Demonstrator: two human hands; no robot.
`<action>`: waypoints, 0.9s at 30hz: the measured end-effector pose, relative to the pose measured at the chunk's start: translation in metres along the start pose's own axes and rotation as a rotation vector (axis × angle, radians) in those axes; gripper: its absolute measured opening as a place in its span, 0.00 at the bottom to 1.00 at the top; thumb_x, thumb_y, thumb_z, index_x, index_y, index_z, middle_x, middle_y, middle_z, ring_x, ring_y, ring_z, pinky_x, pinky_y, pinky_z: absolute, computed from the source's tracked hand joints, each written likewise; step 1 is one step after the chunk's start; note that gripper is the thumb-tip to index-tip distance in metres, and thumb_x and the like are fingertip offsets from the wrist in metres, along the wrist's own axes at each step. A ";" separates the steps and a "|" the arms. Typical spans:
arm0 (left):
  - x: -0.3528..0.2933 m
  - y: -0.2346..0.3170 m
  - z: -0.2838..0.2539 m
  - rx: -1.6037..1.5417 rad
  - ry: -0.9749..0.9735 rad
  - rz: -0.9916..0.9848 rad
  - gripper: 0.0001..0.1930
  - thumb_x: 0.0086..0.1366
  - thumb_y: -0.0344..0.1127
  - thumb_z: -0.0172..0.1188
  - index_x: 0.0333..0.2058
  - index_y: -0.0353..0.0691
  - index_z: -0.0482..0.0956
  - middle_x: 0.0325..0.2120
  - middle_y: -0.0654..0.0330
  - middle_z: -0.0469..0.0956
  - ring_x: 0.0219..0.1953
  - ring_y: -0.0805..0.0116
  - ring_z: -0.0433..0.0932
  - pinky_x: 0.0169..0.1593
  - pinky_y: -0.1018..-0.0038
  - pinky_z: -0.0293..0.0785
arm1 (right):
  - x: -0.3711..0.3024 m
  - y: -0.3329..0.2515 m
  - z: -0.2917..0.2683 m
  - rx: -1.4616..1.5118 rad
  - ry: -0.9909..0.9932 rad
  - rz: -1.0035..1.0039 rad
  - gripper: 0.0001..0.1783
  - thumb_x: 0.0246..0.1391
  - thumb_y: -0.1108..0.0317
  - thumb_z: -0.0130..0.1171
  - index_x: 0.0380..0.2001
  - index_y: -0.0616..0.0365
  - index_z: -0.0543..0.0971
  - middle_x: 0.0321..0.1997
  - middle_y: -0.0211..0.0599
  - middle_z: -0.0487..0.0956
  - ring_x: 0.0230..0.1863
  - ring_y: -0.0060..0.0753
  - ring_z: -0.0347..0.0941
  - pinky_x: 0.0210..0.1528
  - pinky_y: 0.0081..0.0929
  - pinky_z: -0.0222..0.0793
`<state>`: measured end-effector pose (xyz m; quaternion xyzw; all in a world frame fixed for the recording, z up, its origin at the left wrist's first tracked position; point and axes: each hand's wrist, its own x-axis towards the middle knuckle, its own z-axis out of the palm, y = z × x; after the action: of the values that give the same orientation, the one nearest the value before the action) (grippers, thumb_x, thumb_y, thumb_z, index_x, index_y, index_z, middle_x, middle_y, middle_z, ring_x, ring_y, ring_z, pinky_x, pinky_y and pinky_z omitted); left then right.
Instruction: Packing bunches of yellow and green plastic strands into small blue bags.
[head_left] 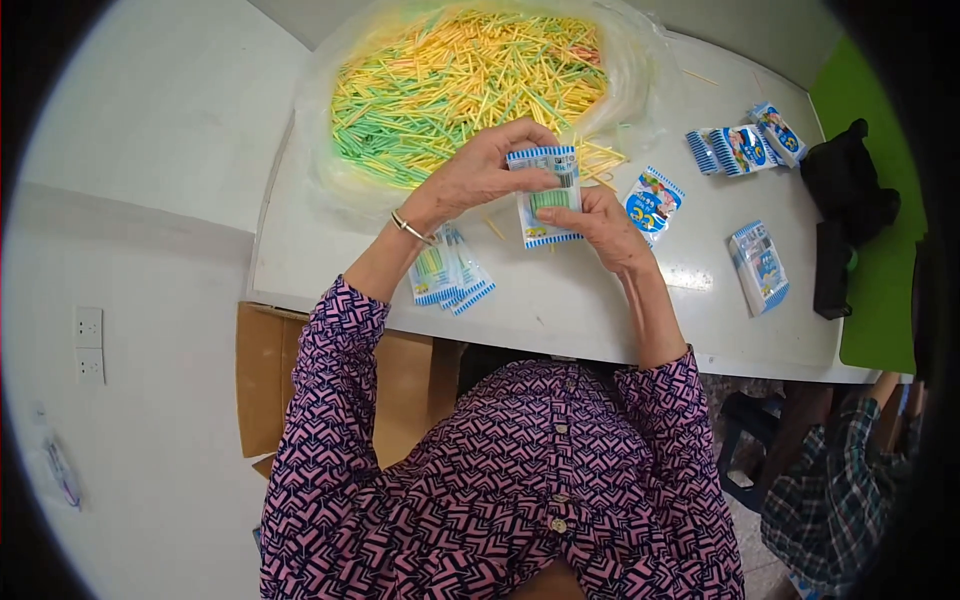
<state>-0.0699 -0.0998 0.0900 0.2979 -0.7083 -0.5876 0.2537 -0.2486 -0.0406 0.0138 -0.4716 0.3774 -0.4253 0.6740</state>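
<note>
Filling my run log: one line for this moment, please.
left hand, right hand: hold packet | sticks: heaped in bag | other packets: on table

Sticks (470, 85) in bag (640, 75), bag behind packet (546, 201)

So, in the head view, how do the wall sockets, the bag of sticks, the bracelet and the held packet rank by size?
Largest to smallest, as they look:
1. bag of sticks
2. held packet
3. wall sockets
4. bracelet
</note>
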 end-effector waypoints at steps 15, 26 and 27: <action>-0.010 -0.009 -0.003 0.176 -0.042 0.007 0.18 0.58 0.27 0.60 0.47 0.35 0.68 0.38 0.63 0.75 0.41 0.78 0.73 0.45 0.82 0.70 | -0.005 -0.002 0.004 -0.055 0.027 0.050 0.12 0.47 0.69 0.66 0.36 0.61 0.81 0.33 0.31 0.81 0.34 0.17 0.75 0.40 0.16 0.69; -0.064 0.008 -0.031 0.107 0.100 -0.114 0.17 0.57 0.30 0.63 0.44 0.36 0.72 0.36 0.66 0.75 0.39 0.80 0.73 0.42 0.82 0.71 | -0.035 -0.026 -0.018 -0.570 0.520 -0.172 0.16 0.50 0.62 0.63 0.34 0.65 0.77 0.29 0.30 0.76 0.31 0.20 0.69 0.38 0.17 0.66; -0.074 0.009 -0.038 0.151 0.143 -0.150 0.16 0.56 0.31 0.63 0.43 0.35 0.73 0.35 0.65 0.74 0.37 0.80 0.72 0.42 0.82 0.70 | -0.043 -0.017 -0.031 -0.618 0.750 -0.238 0.20 0.49 0.59 0.63 0.38 0.66 0.76 0.35 0.35 0.76 0.36 0.25 0.71 0.40 0.22 0.66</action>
<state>0.0073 -0.0711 0.1052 0.4094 -0.7064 -0.5270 0.2359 -0.2953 -0.0140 0.0267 -0.5035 0.6458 -0.5078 0.2674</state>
